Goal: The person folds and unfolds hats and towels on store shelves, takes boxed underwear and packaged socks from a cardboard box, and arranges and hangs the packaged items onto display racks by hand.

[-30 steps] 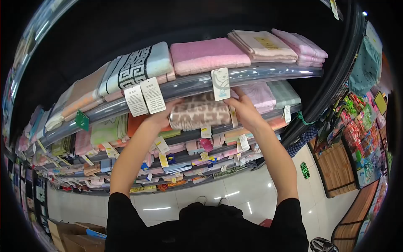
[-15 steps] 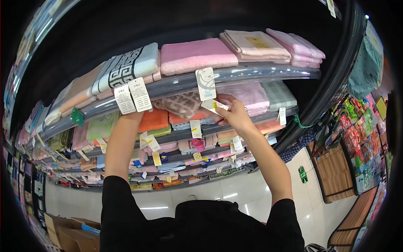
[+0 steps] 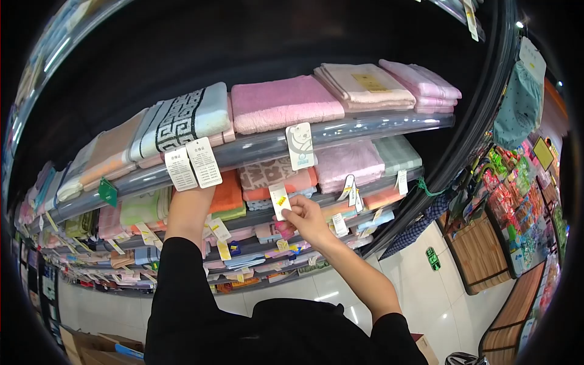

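My right hand pinches a white price tag with a yellow mark, at the front of the second shelf. Just above the tag lies a brown patterned towel, folded over an orange-pink one. My left forearm reaches up to that same shelf, near an orange towel. Two white printed tags hang in front of the left hand and hide its fingers. A white tag with a bear drawing dangles from the upper shelf, under a pink towel.
Folded towels, among them a light blue one with a black pattern, line the upper shelf. Lower shelves carry more towels and tags. A cardboard box is at bottom left. Wooden stands with colourful packets are on the right.
My right hand has moved down and left with the price tag, which now points upward. The brown patterned towel now lies flat on its stack. My left hand remains behind the hanging tags.
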Demonstrator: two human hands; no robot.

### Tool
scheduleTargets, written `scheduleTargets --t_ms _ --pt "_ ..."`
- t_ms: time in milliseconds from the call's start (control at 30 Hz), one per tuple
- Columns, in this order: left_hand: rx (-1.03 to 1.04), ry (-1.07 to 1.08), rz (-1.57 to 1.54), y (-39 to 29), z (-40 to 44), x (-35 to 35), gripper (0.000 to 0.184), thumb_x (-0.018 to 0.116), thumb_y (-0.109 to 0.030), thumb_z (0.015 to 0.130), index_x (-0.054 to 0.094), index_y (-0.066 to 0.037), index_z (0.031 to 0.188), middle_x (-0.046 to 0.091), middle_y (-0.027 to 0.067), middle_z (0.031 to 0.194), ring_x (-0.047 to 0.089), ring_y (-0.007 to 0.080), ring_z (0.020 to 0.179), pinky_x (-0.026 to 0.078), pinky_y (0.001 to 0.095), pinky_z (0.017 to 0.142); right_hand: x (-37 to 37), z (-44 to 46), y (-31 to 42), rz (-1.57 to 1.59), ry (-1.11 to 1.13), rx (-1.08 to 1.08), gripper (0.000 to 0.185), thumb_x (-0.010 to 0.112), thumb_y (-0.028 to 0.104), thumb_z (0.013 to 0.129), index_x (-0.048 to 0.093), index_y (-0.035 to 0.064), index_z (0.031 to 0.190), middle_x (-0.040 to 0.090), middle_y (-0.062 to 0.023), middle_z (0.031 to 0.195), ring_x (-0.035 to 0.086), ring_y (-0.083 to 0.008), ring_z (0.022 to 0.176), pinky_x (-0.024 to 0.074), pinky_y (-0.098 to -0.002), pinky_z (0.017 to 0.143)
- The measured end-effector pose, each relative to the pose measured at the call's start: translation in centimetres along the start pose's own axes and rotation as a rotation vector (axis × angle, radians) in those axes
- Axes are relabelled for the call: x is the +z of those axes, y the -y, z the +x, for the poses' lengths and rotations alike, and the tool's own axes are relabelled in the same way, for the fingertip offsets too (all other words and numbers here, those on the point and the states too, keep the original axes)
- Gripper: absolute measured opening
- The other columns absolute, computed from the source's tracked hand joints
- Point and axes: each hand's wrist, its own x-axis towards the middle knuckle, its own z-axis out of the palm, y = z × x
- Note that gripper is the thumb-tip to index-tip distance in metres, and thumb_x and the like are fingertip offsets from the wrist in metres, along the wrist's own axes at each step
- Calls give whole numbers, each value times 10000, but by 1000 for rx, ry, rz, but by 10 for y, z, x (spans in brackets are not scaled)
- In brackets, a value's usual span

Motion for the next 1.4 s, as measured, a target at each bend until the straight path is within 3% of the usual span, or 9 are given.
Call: scheduleTargets --t_ms 33,500,900,933,967,1067,1200,1267,1400 --pt "-2 29 -21 -1 57 -26 425 518 -325 917 529 -121 1290 562 161 1268 510 347 1181 382 453 1006 5 -2 7 -14 -7 5 114 557 55 921 522 -4 1012 682 -100 838 664 -141 661 515 -248 537" --pt "-128 340 -312 17 47 -3 438 519 -336 909 521 -129 1295 558 167 1263 521 360 1156 398 457 985 29 -14 14 -42 53 -20 108 514 67 946 463 26 1033 682 -143 850 653 -142 641 515 -248 547" --pt "-319 546 -563 -26 13 30 448 521 -346 902 513 -137 1299 555 171 1258 531 371 1135 411 460 966 -14 -46 -96 -77 80 221 44 536 61 928 529 35 963 669 -81 871 635 -133 698 502 -252 584" --pt "-256 128 -325 -89 -50 -3 416 502 -320 910 530 -98 1261 541 176 1255 518 373 1123 399 450 954 -17 -54 -120 -73 109 240 44 536 61 928 529 35 963 669 -81 871 635 -133 698 502 -252 584" --pt "170 -425 -164 -70 -78 42 351 528 -258 887 569 -55 1170 575 172 1181 549 362 1065 431 414 922 -21 -63 -146 -122 163 231 46 535 60 929 533 31 964 668 -80 870 635 -133 701 503 -252 588" --pt "369 -520 -174 -83 -178 95 419 654 -82 735 566 -47 1144 573 134 1203 537 311 1124 403 466 953 -24 -94 -204 -156 277 281 52 533 54 927 541 27 970 666 -78 865 636 -138 706 506 -253 591" --pt "-247 -202 -531 -96 -310 203 390 633 -111 825 534 -31 1194 586 150 1174 564 312 1106 449 400 911 -21 -126 -264 -245 378 404 77 535 76 927 547 27 986 662 -75 848 636 -138 703 505 -252 571" --pt "-573 -230 -905 -99 -369 265 343 590 -145 873 530 -32 1191 597 162 1157 608 314 1004 480 384 839 0 -127 -264 -279 463 506 93 537 96 930 546 24 989 660 -79 842 631 -136 683 505 -250 561" --pt "-869 -310 -885 -101 -445 298 336 586 -174 876 532 -40 1180 652 143 1034 652 284 900 512 355 776 62 -132 -253 -415 655 639 140 543 152 938 546 25 998 654 -92 799 609 -130 589 500 -247 522"
